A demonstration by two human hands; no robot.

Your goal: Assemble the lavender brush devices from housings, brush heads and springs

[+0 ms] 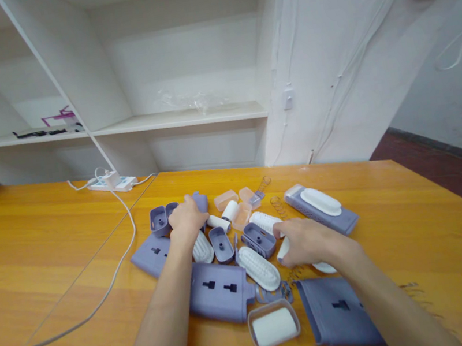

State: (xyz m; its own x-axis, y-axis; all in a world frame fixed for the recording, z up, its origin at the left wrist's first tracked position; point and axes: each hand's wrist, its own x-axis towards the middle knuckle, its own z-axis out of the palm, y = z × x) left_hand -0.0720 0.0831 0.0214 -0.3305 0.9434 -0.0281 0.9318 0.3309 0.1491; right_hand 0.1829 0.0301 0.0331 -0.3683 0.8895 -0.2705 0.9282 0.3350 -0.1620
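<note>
My left hand (188, 219) reaches over the back left of a spread of purple-grey plastic parts. Its thumb points right, near a white roller (218, 223), and the other fingers are mostly hidden. A purple-grey panel (201, 201) shows just behind it, with an open purple-grey cup (159, 222) to its left. On the right, my right hand (305, 240) has its thumb and fingers closed on a white elongated piece (284, 249). Nearby are a purple-grey cup (259, 240), a white bristled oval pad (259, 268) and a white studded piece (265, 222).
Purple-grey housings with slots (219, 292) lie in front, beside a clear box (274, 324) holding a white block. An assembled long unit (322, 208) sits back right. Springs (278, 207) lie loose. A cable (133, 235) runs from a power strip (114, 183) across the table's left.
</note>
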